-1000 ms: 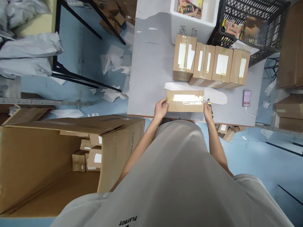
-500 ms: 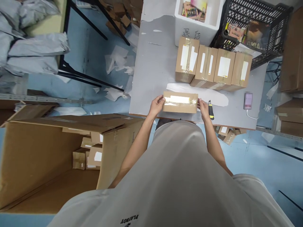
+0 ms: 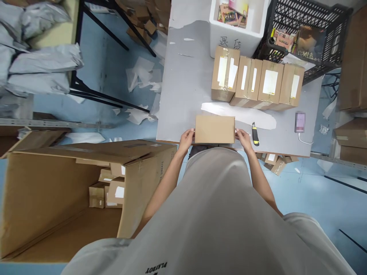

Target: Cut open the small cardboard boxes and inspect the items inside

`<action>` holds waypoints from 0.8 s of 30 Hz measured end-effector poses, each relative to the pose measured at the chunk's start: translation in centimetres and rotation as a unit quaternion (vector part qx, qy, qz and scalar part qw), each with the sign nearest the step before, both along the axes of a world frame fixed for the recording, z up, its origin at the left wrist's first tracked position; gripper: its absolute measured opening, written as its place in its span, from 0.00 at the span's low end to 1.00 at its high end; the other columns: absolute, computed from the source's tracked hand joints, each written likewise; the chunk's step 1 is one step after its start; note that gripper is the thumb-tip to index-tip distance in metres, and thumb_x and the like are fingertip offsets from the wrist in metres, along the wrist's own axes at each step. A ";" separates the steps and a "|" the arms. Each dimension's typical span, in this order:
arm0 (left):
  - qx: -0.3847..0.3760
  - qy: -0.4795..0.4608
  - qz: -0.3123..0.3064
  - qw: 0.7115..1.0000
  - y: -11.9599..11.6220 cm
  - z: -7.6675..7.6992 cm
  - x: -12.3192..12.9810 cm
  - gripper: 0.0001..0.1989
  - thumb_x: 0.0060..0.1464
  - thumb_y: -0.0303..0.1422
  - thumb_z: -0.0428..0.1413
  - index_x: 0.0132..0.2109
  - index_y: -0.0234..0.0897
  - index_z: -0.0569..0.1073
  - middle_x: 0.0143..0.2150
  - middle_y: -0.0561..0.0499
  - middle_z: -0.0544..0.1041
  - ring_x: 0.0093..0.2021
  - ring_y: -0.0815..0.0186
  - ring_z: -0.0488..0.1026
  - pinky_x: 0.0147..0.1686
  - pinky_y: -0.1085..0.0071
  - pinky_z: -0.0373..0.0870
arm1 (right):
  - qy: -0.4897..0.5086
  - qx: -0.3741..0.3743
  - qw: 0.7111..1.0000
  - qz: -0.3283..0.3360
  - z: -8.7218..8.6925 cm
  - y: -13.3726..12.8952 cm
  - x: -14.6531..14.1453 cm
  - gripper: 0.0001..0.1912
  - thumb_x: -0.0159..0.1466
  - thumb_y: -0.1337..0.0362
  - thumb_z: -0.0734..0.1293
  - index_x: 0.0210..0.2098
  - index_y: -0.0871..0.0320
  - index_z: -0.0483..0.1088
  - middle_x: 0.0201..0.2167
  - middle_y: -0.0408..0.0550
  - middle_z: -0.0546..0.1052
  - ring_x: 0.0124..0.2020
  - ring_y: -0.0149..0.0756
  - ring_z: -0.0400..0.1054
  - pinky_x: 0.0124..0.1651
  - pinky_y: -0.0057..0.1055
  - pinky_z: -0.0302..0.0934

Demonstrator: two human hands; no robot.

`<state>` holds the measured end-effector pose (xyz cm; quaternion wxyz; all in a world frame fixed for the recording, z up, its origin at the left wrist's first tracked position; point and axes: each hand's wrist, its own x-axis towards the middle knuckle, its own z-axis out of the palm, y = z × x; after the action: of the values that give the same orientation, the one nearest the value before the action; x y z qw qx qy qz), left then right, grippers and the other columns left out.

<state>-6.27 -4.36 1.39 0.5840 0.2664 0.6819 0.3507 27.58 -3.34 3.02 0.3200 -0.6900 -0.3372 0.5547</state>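
Observation:
A small cardboard box (image 3: pixel 215 130) is held between my two hands at the table's front edge, a plain brown side facing up. My left hand (image 3: pixel 187 140) grips its left end with the fingers closed. At the opposite end, my right hand (image 3: pixel 243 139) pinches the box's right side. Just right of that hand lies a yellow and black utility knife (image 3: pixel 255 134) on the table. Behind the box, a long white patch (image 3: pixel 241 114) stretches across the grey tabletop (image 3: pixel 186 84).
Several taped cartons (image 3: pixel 269 82) stand in a row toward the back. Beyond them are a white bin (image 3: pixel 215 38) and a black crate (image 3: pixel 334 63). A phone (image 3: pixel 300 122) with a cable lies at right. One big open carton (image 3: pixel 51 183) holding smaller boxes is at lower left.
The box has been turned over between my hands: its taped, labelled side faced up before, and now a plain side does. It also sits slightly closer to me.

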 end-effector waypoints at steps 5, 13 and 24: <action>-0.003 -0.018 0.002 1.000 0.6 -1.5 -0.2 0.34 0.62 0.65 0.63 0.52 0.36 0.81 0.57 0.36 0.86 0.60 0.48 0.83 0.64 0.53 0.78 | -0.017 -0.001 1.000 0.008 -1.1 0.7 0.1 0.45 0.55 0.20 0.74 0.48 0.54 0.82 0.57 0.58 0.87 0.62 0.55 0.79 0.65 0.51 0.76; 0.061 0.021 -0.001 0.998 5.5 -1.7 0.3 0.30 0.63 0.63 0.63 0.51 0.39 0.84 0.57 0.40 0.87 0.63 0.51 0.81 0.64 0.58 0.77 | 0.009 0.045 0.998 0.037 0.2 4.0 -1.2 0.41 0.62 0.23 0.72 0.48 0.54 0.83 0.54 0.51 0.88 0.61 0.51 0.79 0.69 0.49 0.73; 0.117 0.088 0.013 0.989 1.1 1.9 -0.6 0.26 0.62 0.46 0.70 0.62 0.37 0.83 0.62 0.38 0.85 0.61 0.52 0.84 0.66 0.55 0.82 | -0.032 0.114 0.993 -0.001 2.7 1.0 -0.6 0.38 0.62 0.29 0.78 0.53 0.55 0.82 0.58 0.60 0.87 0.59 0.54 0.83 0.66 0.51 0.78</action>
<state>-6.84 -3.28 3.24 0.4819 0.3538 0.6880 0.4113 26.99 -2.30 5.74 0.3863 -0.6667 -0.4080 0.4897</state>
